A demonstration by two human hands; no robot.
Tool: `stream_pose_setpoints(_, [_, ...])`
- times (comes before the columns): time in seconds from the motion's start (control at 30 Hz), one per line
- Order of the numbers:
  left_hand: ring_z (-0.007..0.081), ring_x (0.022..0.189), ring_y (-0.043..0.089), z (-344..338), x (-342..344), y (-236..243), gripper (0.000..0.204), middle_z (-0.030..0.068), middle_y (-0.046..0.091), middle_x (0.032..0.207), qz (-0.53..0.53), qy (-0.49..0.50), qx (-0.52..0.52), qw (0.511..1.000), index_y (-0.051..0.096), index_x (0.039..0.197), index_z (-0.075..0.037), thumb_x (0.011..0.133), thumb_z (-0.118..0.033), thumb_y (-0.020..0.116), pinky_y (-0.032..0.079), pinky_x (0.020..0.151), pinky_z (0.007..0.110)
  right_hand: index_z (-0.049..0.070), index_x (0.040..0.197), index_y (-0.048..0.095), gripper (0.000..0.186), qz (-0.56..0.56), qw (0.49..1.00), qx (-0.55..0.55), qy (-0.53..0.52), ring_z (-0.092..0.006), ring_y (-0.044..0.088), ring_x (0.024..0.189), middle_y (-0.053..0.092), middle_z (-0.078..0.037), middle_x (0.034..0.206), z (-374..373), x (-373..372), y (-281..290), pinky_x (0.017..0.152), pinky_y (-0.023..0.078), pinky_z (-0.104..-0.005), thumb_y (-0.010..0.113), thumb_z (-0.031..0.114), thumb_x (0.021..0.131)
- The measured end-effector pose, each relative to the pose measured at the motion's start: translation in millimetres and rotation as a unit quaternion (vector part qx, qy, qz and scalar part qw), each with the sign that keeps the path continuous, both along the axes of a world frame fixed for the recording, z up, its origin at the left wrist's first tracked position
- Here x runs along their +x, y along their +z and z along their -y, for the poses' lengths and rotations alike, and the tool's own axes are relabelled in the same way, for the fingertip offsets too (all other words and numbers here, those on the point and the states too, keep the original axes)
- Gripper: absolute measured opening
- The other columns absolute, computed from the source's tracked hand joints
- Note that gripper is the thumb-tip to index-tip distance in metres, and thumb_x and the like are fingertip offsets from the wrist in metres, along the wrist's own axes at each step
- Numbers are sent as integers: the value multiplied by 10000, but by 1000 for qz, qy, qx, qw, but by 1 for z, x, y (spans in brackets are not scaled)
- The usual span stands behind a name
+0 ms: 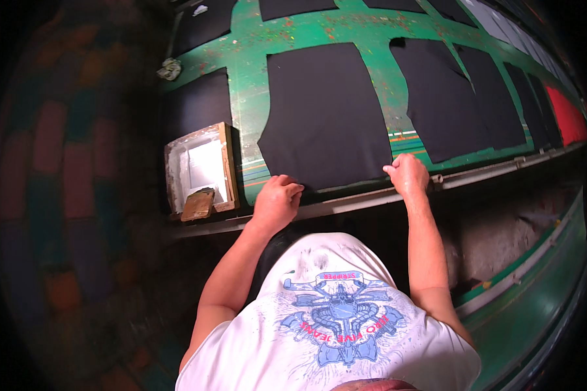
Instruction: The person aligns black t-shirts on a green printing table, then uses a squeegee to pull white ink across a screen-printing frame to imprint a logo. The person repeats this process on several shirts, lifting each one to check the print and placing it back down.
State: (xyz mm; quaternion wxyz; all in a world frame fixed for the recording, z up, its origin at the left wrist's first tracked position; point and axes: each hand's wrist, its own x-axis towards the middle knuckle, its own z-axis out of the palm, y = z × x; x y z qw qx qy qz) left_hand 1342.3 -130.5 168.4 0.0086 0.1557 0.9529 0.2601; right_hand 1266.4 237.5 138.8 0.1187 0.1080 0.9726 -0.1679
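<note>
Holding one black panel [329, 117]: two hands [277, 203] [411, 176]

the black panel [326, 117] is smooth matt cloth, the frame [227, 163] rough wood

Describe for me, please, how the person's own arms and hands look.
The left hand and right hand are ungloved. The left forearm and right forearm are bare, with no watch or bracelet visible. The shirt is white, with a blue and red print.
</note>
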Motion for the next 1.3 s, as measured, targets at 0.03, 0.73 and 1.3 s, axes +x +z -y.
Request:
stream_pose_setpoints(0.03, [351, 1139, 702, -5, -4, -7, 220, 114, 757, 1214, 12, -5, -39, 999, 846, 1124, -78, 908, -122, 846, 614, 993, 453, 107, 954, 833, 283, 18, 999, -45, -15, -418, 794, 925, 819, -139, 920, 0, -4, -3, 827, 634, -539, 959, 355, 899])
stream_pose_setpoints(0.73, [104, 841, 729, 85, -243, 126, 176, 35, 815, 978, -373, 94, 442, 810, 841, 1148, 3, 1011, 62, 747, 613, 814, 268, 102, 1091, 784, 36, -296, 708, -639, 59, -139, 706, 955, 750, 23, 1028, 7, -251, 186, 968, 571, -344, 764, 119, 1067])
stream_pose_setpoints(1.3, [166, 1057, 771, 51, -128, -4, 323, 134, 823, 1232, 78, 313, 597, 734, 796, 1338, 73, 1057, -68, 721, 651, 972, 355, 63, 1304, 843, 297, -17, 862, -504, -54, -93, 717, 809, 804, -7, 1020, 5, -160, 29, 751, 611, -269, 750, -7, 1032])
